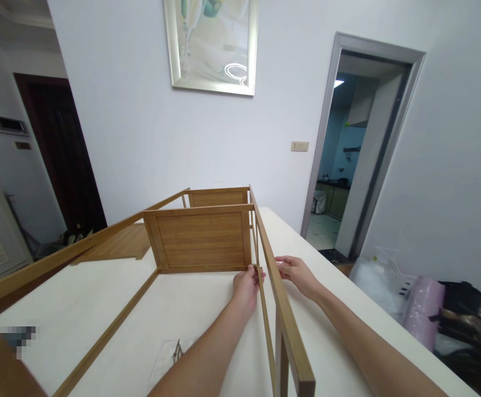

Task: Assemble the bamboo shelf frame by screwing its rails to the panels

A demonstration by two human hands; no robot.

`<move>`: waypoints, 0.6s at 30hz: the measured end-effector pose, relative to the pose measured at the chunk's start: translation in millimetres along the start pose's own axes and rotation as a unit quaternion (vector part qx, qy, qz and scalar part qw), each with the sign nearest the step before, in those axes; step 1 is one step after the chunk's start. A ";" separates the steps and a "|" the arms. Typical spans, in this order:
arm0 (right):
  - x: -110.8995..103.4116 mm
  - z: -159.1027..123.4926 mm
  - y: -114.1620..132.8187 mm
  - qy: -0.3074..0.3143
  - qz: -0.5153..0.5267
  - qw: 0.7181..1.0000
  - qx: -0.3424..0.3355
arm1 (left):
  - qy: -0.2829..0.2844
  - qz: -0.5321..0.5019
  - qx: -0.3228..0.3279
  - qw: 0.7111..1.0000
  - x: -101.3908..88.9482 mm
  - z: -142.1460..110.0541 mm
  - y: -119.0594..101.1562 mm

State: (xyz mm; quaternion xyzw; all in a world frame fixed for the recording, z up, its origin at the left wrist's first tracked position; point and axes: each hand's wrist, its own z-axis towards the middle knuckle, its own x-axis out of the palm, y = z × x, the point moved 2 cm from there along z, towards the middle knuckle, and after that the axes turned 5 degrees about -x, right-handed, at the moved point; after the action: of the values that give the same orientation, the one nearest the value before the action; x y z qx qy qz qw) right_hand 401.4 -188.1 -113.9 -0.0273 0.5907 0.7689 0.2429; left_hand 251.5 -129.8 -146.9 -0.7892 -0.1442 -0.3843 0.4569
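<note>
A brown wooden shelf frame (281, 286) lies on a white tabletop, its long rails running away from me. A framed wooden panel (201, 240) stands crosswise inside it. My left hand (247, 286) is inside the frame at the panel's lower right corner. Its fingers are curled by the thin lower rail (267, 325); what they pinch is hidden. Outside the right-hand rail is my right hand (297, 274), fingers partly stretched towards that corner, some tips hidden behind the rail. A clear plastic bag (163, 355) with several small metal screws (178, 351) lies beside my left forearm.
Another wooden panel (116, 242) lies at the left of the white tabletop (318, 331). A second crosswise panel (219, 197) stands farther back, near the wall. To the right of the table are a pink roll (423, 309) and plastic wrapping (374, 281). A doorway (335, 165) opens beyond.
</note>
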 end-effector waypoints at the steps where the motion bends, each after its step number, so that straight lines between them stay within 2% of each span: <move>1: -0.1 0.0 -0.4 0.005 -0.005 1.000 -0.002 | -0.002 0.001 0.000 1.000 0.1 0.0 -0.2; 4: 0.7 1.2 -1.9 0.009 -0.043 0.999 -0.012 | -0.008 0.001 -0.001 1.000 0.4 -0.2 -0.8; 8: 4.6 2.9 -0.7 -0.024 -0.101 0.994 -0.045 | -0.016 0.002 -0.007 1.000 0.3 0.1 -1.0; 12: 9.4 2.9 1.8 -0.044 -0.116 0.990 -0.069 | -0.021 0.004 -0.013 1.000 0.5 0.6 -0.8; 18: 10.3 0.8 -3.4 -0.036 -0.073 0.996 -0.028 | -0.023 0.004 -0.014 1.000 1.3 -0.1 -1.3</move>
State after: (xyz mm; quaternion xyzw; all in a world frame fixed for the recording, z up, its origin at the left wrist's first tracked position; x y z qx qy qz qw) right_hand 393.9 -183.2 -120.2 -0.0494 0.5561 0.7662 0.3183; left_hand 251.6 -129.3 -145.2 -0.8043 -0.1465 -0.3666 0.4441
